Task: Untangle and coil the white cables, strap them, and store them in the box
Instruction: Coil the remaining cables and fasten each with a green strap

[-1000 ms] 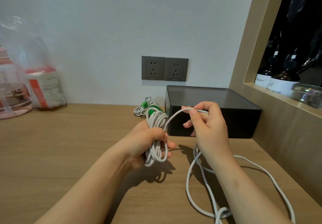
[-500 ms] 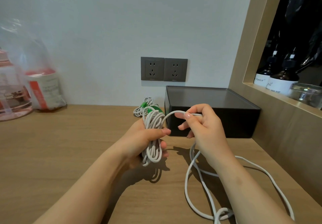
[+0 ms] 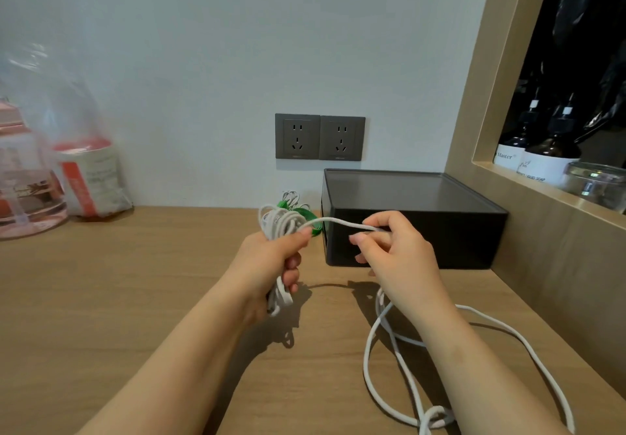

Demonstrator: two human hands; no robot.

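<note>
Head view, left hand (image 3: 267,262) gripping cable coil (image 3: 282,222), right hand (image 3: 403,262) fingers (image 3: 376,222) pinching its strand (image 3: 338,222)

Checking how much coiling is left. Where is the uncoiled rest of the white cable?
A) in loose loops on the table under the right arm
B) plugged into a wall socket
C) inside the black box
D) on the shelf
A: below the right hand the cable trails in loose loops across the wooden table.

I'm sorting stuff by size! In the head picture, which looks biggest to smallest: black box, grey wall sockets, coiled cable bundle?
1. black box
2. grey wall sockets
3. coiled cable bundle, partly hidden by the left hand, so unsure
</note>
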